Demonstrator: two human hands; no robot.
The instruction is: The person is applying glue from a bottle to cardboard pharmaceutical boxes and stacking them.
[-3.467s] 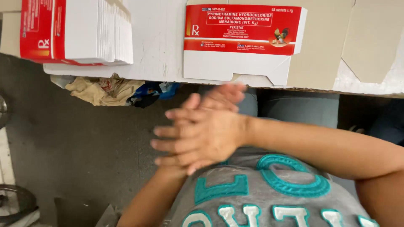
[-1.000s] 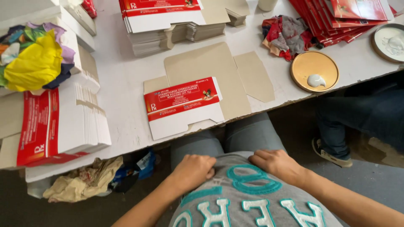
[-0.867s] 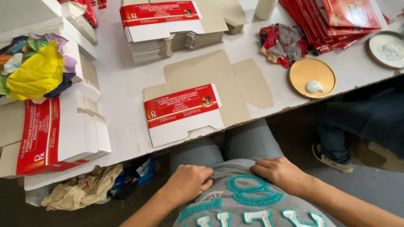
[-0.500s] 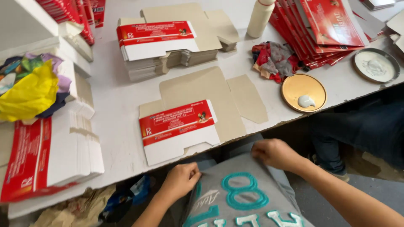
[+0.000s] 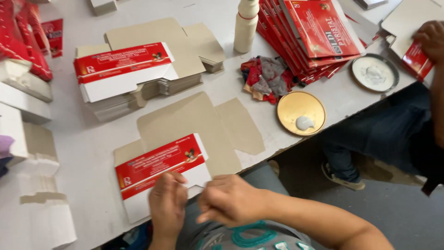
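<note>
While the flat carton [image 5: 162, 169] lies on the desk [image 5: 92, 153], left hand [image 5: 167, 203] touches its near edge, fingers loosely curled; right hand [image 5: 229, 199] alongside, half-closed, empty.

Flat carton blank at the tabletop's near edge

The unfolded carton blank [image 5: 178, 146] lies flat, brown inner board up, its red-and-white printed panel folded over at 7 o'clock; that panel's white strip touches the near edge of the tabletop [image 5: 92, 153].
</note>
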